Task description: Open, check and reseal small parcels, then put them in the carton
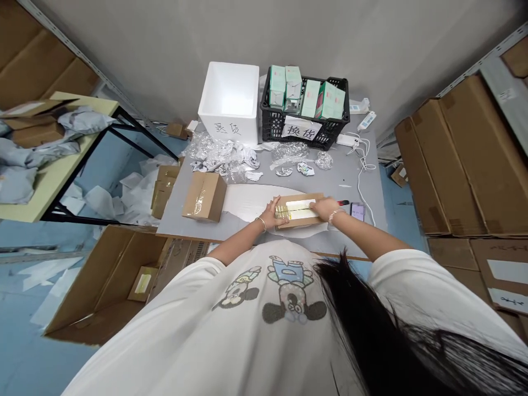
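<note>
A flat brown cardboard box (303,223) lies on the grey table in front of me, with a white label (295,213) and shiny tape along its top. My left hand (271,214) grips the box's left end, thumb and fingers on either side of the tape. Over the right part of the top, my right hand (325,209) has its fingers curled down against the label; whatever they pinch is hidden. Just right of that hand lies a red and black object (343,203), partly covered, beside a phone (357,212) with a lit screen.
A closed carton (204,197) stands at the table's left. Crumpled paper and plastic wrap (225,159) lie behind it. At the back are a white foam bin (229,124) and a black crate (274,124) of green boxes. A white cable (361,179) runs down the right side.
</note>
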`<control>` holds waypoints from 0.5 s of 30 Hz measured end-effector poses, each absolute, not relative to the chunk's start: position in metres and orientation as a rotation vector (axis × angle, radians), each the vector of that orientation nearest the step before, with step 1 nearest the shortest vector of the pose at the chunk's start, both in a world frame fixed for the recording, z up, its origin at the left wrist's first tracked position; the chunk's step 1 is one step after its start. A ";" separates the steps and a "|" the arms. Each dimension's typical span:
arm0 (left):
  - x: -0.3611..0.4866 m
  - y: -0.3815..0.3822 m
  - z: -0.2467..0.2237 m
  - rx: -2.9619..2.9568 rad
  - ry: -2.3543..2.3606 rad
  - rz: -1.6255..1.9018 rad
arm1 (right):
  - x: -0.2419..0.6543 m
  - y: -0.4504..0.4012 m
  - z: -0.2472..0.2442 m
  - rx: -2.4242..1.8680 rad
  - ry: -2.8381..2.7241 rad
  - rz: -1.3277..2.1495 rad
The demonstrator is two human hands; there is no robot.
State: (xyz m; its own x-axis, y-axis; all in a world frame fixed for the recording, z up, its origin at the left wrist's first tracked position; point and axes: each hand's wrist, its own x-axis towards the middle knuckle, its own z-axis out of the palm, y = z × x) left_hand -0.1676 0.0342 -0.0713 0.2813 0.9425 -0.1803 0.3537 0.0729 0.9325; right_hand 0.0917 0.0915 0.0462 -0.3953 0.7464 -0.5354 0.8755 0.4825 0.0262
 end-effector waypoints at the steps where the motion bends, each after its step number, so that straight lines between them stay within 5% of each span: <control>1: -0.168 0.034 -0.070 1.477 1.272 0.661 | 0.110 0.094 0.049 1.396 2.215 -0.347; 10: -0.168 0.035 -0.044 1.576 1.513 0.419 | 0.225 0.067 0.065 2.027 1.972 -0.289; 15: -0.156 0.067 -0.018 1.935 1.592 0.313 | 0.177 -0.004 0.022 2.492 2.003 -1.007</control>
